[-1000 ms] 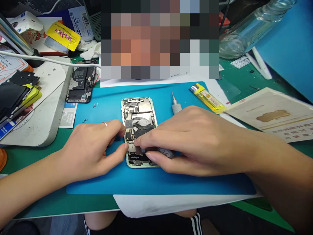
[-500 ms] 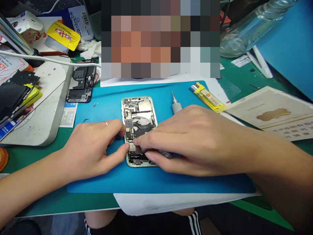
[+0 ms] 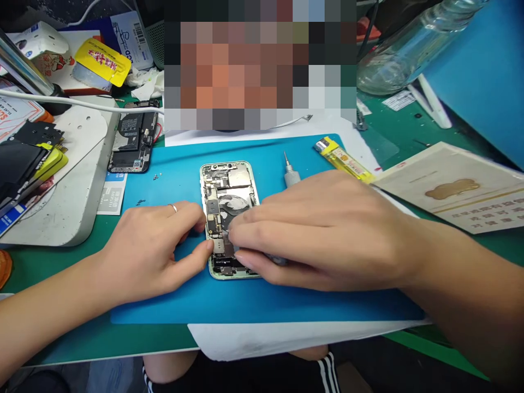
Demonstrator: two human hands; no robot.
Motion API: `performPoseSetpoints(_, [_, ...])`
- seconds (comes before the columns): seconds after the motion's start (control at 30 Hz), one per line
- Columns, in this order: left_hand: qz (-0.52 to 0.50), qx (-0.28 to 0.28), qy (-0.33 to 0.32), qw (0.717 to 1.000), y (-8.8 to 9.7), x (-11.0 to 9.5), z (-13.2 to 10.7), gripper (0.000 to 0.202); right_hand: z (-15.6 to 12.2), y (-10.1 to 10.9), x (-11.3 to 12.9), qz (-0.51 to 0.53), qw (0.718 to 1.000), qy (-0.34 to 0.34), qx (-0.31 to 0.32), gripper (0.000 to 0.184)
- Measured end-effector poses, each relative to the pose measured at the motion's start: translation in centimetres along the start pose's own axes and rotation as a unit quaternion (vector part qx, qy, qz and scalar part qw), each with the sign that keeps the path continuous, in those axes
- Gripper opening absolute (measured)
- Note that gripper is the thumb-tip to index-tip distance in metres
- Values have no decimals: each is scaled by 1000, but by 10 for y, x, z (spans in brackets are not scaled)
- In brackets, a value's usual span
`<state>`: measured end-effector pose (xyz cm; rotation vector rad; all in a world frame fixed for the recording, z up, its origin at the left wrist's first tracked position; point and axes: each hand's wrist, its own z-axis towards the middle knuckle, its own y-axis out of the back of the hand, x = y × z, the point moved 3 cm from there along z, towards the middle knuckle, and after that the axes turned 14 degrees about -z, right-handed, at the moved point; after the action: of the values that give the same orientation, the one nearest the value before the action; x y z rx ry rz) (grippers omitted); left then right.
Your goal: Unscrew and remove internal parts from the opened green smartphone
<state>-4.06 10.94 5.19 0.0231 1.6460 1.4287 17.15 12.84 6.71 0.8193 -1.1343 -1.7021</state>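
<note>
An opened phone [image 3: 213,207] lies on the blue mat [image 3: 172,303], its circuit board and inner parts showing. My left hand [image 3: 151,251] steadies its left edge, with the thumb and curled index finger against the frame. Over the phone's lower right half is my right hand [image 3: 319,234], its fingers bent and drawn near the thumb. Whatever may be between those fingertips is hidden. A grey textured piece [image 3: 278,260] peeks out beneath that palm. Beyond the knuckles, a screwdriver [image 3: 292,176] shows its tip and part of its metal handle.
Tiny screws [image 3: 140,202] lie left of the phone. A yellow lighter [image 3: 344,159] and a printed card box [image 3: 454,188] are on the right. Another phone part [image 3: 133,136] rests by a white device [image 3: 92,180]. A glass bottle [image 3: 409,54] stands at the back right.
My right fingers have curled in and lifted slightly off the circuit board. My left hand keeps its place on the phone's edge. The whole view has shifted a little.
</note>
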Motion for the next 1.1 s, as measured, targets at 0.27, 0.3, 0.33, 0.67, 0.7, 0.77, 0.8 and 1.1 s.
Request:
performPoseSetpoints(0.27, [5, 2, -22, 1000, 0, 0, 0, 14, 2, -5, -4, -66, 992, 65, 82, 31])
performPoseSetpoints(0.3, [8, 0, -22, 1000, 0, 0, 0, 14, 2, -7, -4, -69, 992, 59, 93, 30])
performPoseSetpoints(0.33, [11, -1, -23, 1000, 0, 0, 0, 15, 2, -8, -4, -70, 991, 53, 100, 29])
performPoseSetpoints(0.67, [20, -2, -26, 999, -2, 0, -1, 14, 6, -11, -2, -47, 993, 58, 94, 25])
performPoseSetpoints(0.7, [23, -3, -26, 999, -2, 0, -1, 14, 6, -11, -2, -45, 993, 57, 95, 25])
performPoseSetpoints(0.77, [26, -4, -28, 999, -2, -1, 0, 17, 6, -12, -1, -41, 993, 55, 99, 25])
performPoseSetpoints(0.8, [27, -4, -29, 999, -3, -1, 0, 18, 6, -12, -1, -38, 993, 56, 100, 25])
performPoseSetpoints(1.1, [36, -5, -28, 999, -3, -1, 2, 20, 3, -8, -6, -64, 996, 26, 51, 27])
